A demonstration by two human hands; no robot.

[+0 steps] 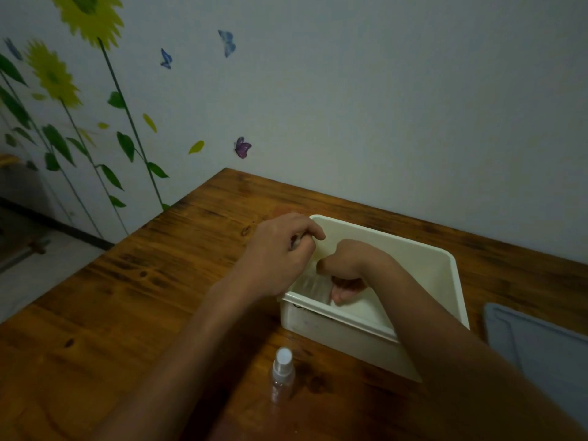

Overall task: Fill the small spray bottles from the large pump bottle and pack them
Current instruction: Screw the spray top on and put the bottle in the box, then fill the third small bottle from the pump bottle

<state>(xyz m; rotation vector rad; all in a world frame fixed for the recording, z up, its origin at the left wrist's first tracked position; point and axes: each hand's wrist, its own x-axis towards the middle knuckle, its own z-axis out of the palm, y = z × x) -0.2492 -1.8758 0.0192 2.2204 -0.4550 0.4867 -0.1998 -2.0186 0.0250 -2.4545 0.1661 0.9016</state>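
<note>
Both hands worked at the left end of a cream rectangular plastic tub [445, 265] that stood on the brown wooden bench [133, 297]; the left hand [280, 253] hovered over the tub's left rim, its fingers curled in a grip round a small pale object at its top, too hidden to name; the right hand [345, 268] reached down inside the tub, its grip closed round a clear, ribbed plastic bottle [310, 284] that stood between the two hands against the tub's left wall; dim light and the hands hid most of that bottle.

A small clear plastic spray bottle with a white cap [281, 374] stood upright on the bench, just in front of the tub and apart from it, touched by neither hand; a flat grey-blue mat with rounded corners [541, 348] lay at the right edge of the bench, beside the tub; yellow sunflower stickers [89, 17] and butterfly stickers [242, 148] decorated the pale wall behind.
</note>
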